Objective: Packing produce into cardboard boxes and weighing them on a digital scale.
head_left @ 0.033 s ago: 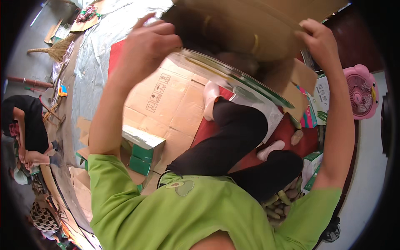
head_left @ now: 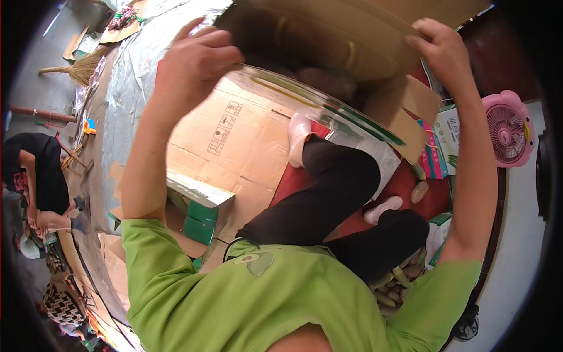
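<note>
My left hand [head_left: 199, 63] is closed at the left edge of an open cardboard box [head_left: 375, 35] raised in front of me. My right hand [head_left: 441, 50] pinches the box's upper right edge or flap. The box tilts so that its inside faces me. In its shadowed interior are blurred, dark roundish lumps [head_left: 327, 81] whose kind I cannot make out. The box's near rim [head_left: 322, 105], with green printing, slants down to the right above my knee.
Flattened cardboard [head_left: 229, 135] lies on the floor, with a small green-and-white carton [head_left: 200, 220] beside it. Tubers and long green vegetables [head_left: 396, 284] lie by my right leg. A pink fan [head_left: 507, 129] stands at right. Another person [head_left: 38, 170] sits at far left near a broom [head_left: 82, 69].
Both hands and the box have shifted slightly left and up. My grip on the box looks the same.
</note>
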The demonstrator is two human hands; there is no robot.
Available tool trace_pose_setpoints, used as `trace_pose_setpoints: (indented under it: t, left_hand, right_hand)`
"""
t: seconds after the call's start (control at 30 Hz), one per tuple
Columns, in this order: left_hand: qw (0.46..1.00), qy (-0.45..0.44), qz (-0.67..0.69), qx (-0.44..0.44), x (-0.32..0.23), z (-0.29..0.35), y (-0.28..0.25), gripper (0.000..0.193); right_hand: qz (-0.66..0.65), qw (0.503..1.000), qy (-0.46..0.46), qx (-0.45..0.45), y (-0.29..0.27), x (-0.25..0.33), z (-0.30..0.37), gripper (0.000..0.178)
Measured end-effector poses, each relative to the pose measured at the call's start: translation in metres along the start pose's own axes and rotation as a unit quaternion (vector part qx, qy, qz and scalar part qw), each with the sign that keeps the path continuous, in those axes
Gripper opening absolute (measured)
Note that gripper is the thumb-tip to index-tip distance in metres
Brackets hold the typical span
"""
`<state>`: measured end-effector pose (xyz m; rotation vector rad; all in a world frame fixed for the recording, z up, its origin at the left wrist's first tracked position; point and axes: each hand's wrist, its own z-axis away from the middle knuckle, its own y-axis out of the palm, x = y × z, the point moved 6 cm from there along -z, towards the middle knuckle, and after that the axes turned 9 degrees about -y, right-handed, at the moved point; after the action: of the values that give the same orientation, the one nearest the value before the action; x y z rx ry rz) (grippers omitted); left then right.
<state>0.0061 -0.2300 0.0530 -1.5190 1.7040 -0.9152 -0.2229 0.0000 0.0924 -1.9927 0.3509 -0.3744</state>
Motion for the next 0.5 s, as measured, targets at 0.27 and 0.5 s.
trace_pose_setpoints:
  t: [0.27, 0.5]
  left_hand:
    - [0.981, -0.112, -0.114, 0.111, 0.093, 0.121, -0.036, 0.006]
    - [0.940, -0.135, -0.168, 0.263, 0.130, 0.284, 0.016, 0.007]
  right_hand:
    - [-0.022, 0.996, -0.011, 0.081, 0.148, 0.132, -0.047, 0.024]
    - [-0.119, 0.965, -0.043, 0.231, 0.310, 0.258, 0.017, 0.017]
